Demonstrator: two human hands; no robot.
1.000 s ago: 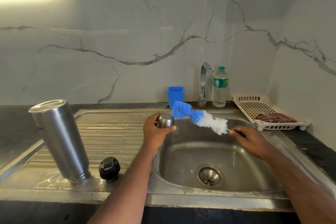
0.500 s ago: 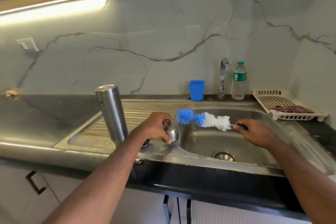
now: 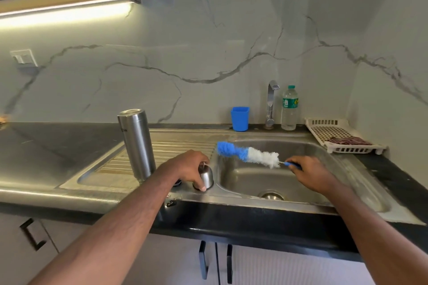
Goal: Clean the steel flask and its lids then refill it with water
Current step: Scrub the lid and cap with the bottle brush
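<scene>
A: Curling round the steel cap (image 3: 206, 177), the fingers (image 3: 201, 186) of the left hand (image 3: 185, 169) hold it down on the drainboard (image 3: 166, 148), right at the ridge beside the basin (image 3: 266, 176).

B: And the other side?

A: The right hand (image 3: 310, 173) grips the blue handle of the bottle brush (image 3: 247, 154), fingers wrapped tight round it. Its bristles hang level over the basin, tip pointing left and apart from the cap.

B: So is the cap being parked?

A: That's my reading. To do it well, seat it flat with the mouth down so it drains, then let go only once it stands steady. The metal looks wet, so it could skid toward the basin edge.

B: Where's the flask?

A: The steel flask (image 3: 136, 143) stands on the drainboard, seemingly mouth down, just left of the left forearm and not touching it. A dark lid (image 3: 177, 183) peeks out behind the left wrist, mostly hidden.

B: How do the arms lie?

A: The left forearm reaches in from the lower left, palm down over the cap. The right comes from the lower right, wrist low above the basin. The tap (image 3: 271, 104), blue cup (image 3: 240, 118) and water bottle (image 3: 289, 109) stand at the back of the bench (image 3: 58, 143), well apart from both hands
</scene>
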